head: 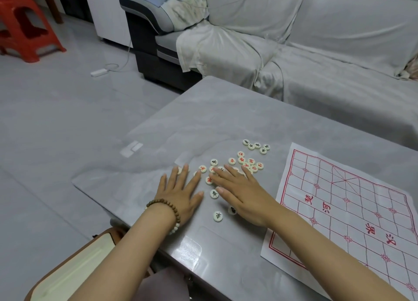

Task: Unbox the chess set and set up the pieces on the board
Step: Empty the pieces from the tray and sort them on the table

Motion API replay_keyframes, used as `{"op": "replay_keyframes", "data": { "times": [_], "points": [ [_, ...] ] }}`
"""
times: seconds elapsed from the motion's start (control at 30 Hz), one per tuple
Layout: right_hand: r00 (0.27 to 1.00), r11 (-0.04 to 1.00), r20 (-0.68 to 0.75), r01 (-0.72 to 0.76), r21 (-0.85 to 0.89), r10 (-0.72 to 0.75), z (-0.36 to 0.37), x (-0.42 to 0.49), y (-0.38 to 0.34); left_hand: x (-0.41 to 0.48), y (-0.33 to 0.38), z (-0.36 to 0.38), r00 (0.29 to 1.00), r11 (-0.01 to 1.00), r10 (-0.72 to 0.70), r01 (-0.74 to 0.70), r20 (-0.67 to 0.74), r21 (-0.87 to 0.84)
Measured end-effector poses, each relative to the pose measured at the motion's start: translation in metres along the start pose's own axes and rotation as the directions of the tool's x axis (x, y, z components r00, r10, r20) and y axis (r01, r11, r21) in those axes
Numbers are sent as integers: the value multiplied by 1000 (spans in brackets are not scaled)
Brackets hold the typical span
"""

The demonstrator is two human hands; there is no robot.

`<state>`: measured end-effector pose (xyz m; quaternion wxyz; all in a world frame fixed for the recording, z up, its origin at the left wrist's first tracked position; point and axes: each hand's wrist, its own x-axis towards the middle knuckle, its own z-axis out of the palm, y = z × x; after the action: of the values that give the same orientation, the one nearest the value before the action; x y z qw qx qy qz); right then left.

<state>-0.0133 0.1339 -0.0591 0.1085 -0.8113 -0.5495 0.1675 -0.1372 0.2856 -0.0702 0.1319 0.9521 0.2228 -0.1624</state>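
Head view, the only one. My left hand lies flat, palm down on the table, fingers straight and slightly spread, pointing away from me. It grips nothing; its fingertips are at the near-left edge of the chess pieces. There is a bead bracelet on that wrist.

My right hand is also flat and palm down, fingers straight, angled up and left. It lies on top of several pieces and pinches none.

The pieces are cream discs lying flat, faces up, loose on the bare table left of the board; none are on it. A far group has black marks, the middle bunch is mostly red, and two black-marked discs lie near, between my hands. One more disc peeks out from under the heel of my right hand.

The board is a paper sheet with red lines, flat on the table to the right of my right forearm. Its long axis runs away from me toward the sofa, skewed against the table edge. The crossed palace box is at the far end and the river lettering crosses the middle, turned relative to me. The near-right part runs out of frame.

A red stool stands on the floor at far left. A brown-edged cream thing sits at lower left; I can't tell what it is.
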Motion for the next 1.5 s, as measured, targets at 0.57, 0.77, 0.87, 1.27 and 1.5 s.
{"op": "replay_keyframes", "data": {
  "times": [0.57,0.77,0.87,1.27,1.5],
  "points": [
    [1000,993,17,-11,-120,13,4,4,-1,1,-16,-12,995,983,-99,99,7,-153],
    [1000,994,-16,-19,-109,17,-2,0,-7,5,-15,-15,998,974,-60,52,-28,-222],
    [1000,996,24,17,-86,-15,4,13,-16,7,-19,-23,997,943,-48,23,-66,-333],
    [988,999,152,26,-45,-18,20,61,-43,-5,-69,-44,921,809,-310,125,-237,-574],
    [995,991,97,10,-130,3,27,97,-43,-2,-65,-47,906,817,-310,99,-287,-568]
  ]
}}
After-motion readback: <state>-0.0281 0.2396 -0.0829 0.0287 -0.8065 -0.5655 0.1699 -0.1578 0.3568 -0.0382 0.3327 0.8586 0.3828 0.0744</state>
